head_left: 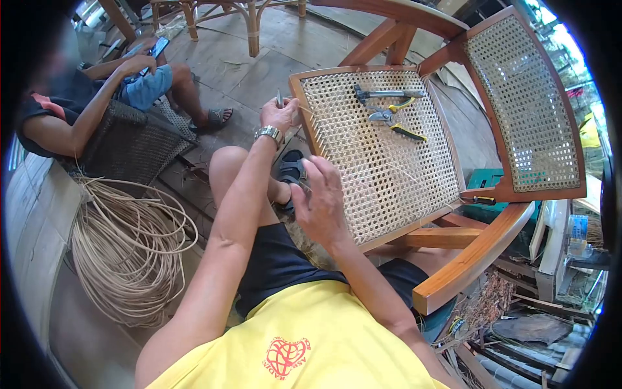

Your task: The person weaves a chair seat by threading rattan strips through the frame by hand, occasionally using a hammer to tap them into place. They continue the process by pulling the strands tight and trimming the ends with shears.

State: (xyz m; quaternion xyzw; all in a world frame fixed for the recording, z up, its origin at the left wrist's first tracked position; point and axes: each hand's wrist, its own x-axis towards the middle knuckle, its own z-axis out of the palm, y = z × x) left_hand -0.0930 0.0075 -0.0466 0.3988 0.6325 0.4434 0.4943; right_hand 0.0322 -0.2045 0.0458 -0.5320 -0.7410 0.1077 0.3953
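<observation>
A wooden armchair lies tipped in front of me, its woven cane seat [382, 175] facing up. My left hand [278, 117], with a watch at the wrist, is closed at the seat frame's left edge. A small grey metal tool [280, 98] pokes up from its fingers; the rest is hidden. Short cane ends [313, 129] stick up along that edge. My right hand [321, 201] hovers by the frame's near-left side, thumb and fingers apart. On the seat rest a hammer [389, 94] and pruning shears [395, 122] with yellow-and-black handles.
A large coil of cane [133, 253] hangs at the left. Beyond it a seated person [97, 97] holds a phone [159, 47]. The chair's cane back [525, 104] rises at the right, near a black-and-yellow handled tool [479, 200]. A rattan stool [249, 26] stands behind.
</observation>
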